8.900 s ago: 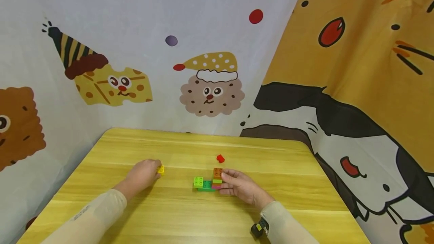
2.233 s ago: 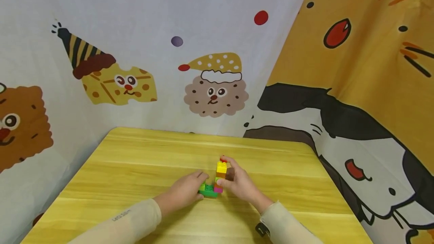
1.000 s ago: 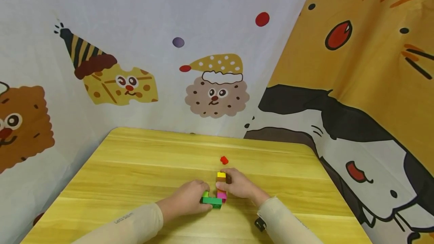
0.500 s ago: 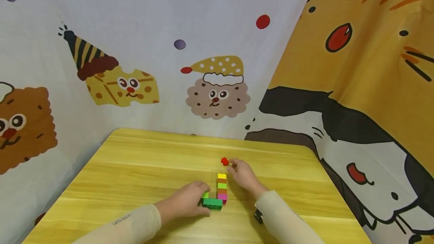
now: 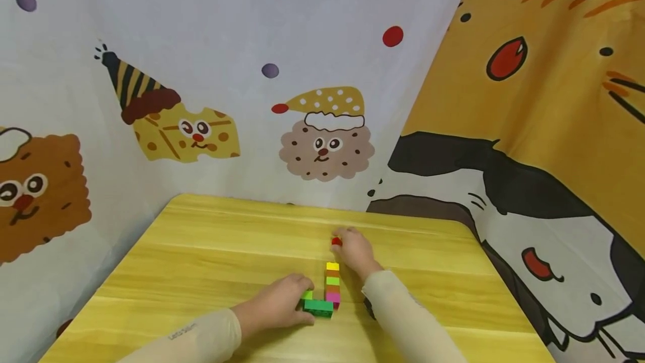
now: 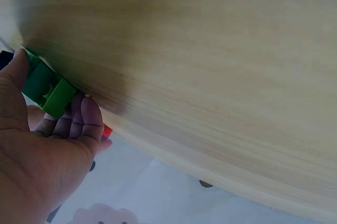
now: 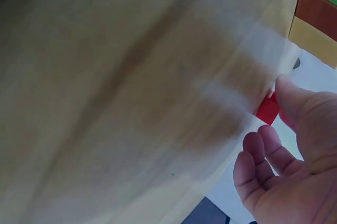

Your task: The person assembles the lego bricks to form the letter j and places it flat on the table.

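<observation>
My left hand (image 5: 282, 301) holds the green brick (image 5: 318, 308) and the light green brick (image 5: 307, 295) joined to it, thumb on the near side and fingers on the far side. In the left wrist view, the hollow underside of the light green brick (image 6: 59, 98) shows. A column of yellow, orange, lime, orange and pink bricks (image 5: 332, 282) extends away from the green one, its studs out of sight. Beyond the column, my right hand (image 5: 355, 251) pinches a small red brick (image 5: 336, 241). The right wrist view has the thumb against the red brick (image 7: 267, 110), other fingers loosely curled.
The wooden table (image 5: 227, 240) runs back to a cartoon-printed cloth (image 5: 221, 71) along its far edge. More printed cloth (image 5: 453, 99) hangs on the right. A dark device sits under the right cuff.
The joined bricks have tipped away from me. My right hand has left the column and moved forward to the red brick, taking hold of it. My left hand keeps its grip.
</observation>
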Tool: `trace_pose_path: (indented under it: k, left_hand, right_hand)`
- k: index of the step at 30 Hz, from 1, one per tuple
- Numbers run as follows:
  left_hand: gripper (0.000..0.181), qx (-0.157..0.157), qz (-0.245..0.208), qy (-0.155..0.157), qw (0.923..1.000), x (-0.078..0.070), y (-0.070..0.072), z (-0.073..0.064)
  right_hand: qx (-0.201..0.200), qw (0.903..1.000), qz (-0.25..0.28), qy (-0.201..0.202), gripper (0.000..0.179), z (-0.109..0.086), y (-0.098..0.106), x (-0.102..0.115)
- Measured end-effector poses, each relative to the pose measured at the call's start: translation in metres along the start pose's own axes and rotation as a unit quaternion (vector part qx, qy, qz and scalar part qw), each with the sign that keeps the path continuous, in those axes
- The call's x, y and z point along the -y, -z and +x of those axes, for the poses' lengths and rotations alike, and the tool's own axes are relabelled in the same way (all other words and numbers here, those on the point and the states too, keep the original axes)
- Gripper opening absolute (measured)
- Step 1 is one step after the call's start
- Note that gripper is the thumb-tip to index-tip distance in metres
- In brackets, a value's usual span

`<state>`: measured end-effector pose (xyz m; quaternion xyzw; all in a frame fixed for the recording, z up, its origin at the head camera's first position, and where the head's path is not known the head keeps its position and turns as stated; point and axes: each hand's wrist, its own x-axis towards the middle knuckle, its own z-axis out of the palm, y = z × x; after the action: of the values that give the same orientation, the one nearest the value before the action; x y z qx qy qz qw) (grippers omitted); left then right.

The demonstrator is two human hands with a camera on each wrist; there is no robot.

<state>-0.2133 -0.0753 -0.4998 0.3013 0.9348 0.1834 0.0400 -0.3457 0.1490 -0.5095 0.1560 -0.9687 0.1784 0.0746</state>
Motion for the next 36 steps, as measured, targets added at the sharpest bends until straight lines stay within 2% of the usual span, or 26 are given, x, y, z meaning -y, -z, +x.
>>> trace_pose_path:
  k: [11, 16, 22, 24, 31, 36]
  left_hand:
    - [0.067, -0.009, 0.002, -0.006, 0.9999, 0.000, -0.002, -0.001]
    - [0.066, -0.008, 0.006, -0.007, 0.9999, 0.000, -0.003, 0.000]
    - [0.065, -0.008, 0.004, -0.006, 0.9999, -0.001, -0.004, -0.001]
    - [0.065, -0.009, 0.005, -0.005, 0.9999, -0.001, -0.005, -0.001]
    - [0.066, -0.011, 0.006, -0.003, 0.9999, -0.001, -0.003, 0.000]
    - [0.065, -0.011, 0.009, -0.004, 0.9999, 0.000, -0.002, 0.000]
  right_hand:
    - [0.032, 0.9990, 0.030, -0.011, 0.028, -0.013, 0.008, 0.001]
    - [0.041, 0.9991, 0.001, 0.009, 0.024, -0.020, 0.015, 0.002]
    - [0.015, 0.9985, -0.031, 0.042, 0.013, -0.025, 0.018, 0.003]
    - [0.016, 0.9988, -0.026, 0.038, 0.014, -0.025, 0.018, 0.004]
    - [0.025, 0.9996, 0.012, -0.010, 0.017, -0.021, 0.016, -0.003]
    - [0.022, 0.9990, 0.033, -0.023, 0.018, -0.019, 0.014, -0.009]
